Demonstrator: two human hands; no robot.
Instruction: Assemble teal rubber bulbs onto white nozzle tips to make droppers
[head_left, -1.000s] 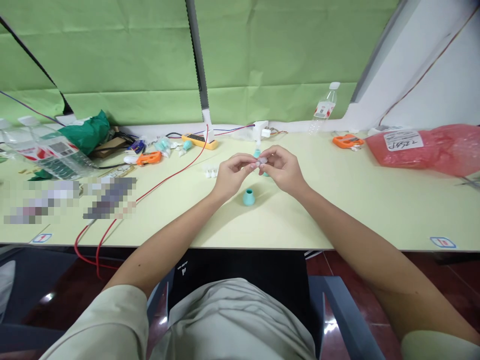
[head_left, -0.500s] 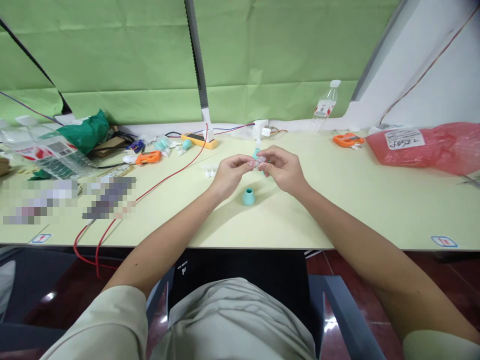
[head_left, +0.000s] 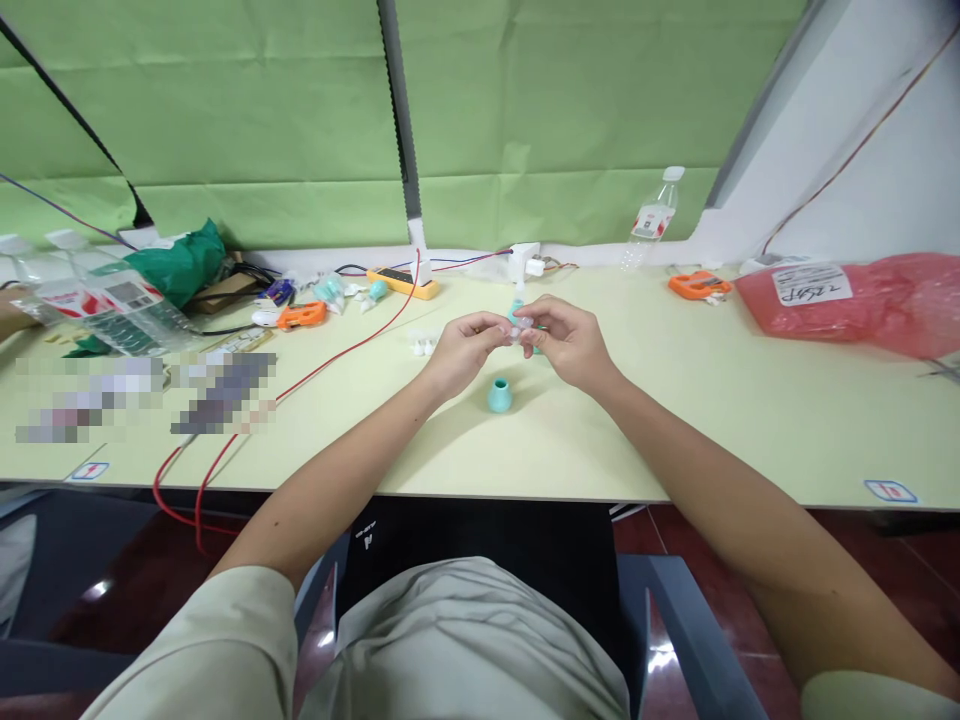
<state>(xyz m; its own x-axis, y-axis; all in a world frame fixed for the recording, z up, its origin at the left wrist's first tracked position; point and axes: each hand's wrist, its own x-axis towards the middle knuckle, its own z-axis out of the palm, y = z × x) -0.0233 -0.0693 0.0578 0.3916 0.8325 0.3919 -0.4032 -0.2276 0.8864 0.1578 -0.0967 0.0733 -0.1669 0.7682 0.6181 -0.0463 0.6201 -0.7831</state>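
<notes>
My left hand (head_left: 466,352) and my right hand (head_left: 574,345) meet above the middle of the table. Between their fingertips they pinch a small clear plastic piece (head_left: 519,325), whose exact shape is too small to tell. Just below it, a teal cone-shaped part (head_left: 500,396) with a dark round opening stands upright on the table. Behind my fingers a teal piece with a white tip (head_left: 517,304) is partly hidden. Small white pieces (head_left: 424,346) lie left of my left hand.
On the pale table (head_left: 750,430), plastic bottles (head_left: 112,300), an orange tool (head_left: 302,315) and a yellow meter (head_left: 403,282) sit left. Another bottle (head_left: 651,222), an orange tool (head_left: 699,286) and a red bag (head_left: 840,300) are right. A red cable (head_left: 337,358) crosses the left side.
The view has shifted slightly. Both hands keep the clear piece between their fingertips, with barely any movement. Part of another person's arm now shows at the far left edge.
</notes>
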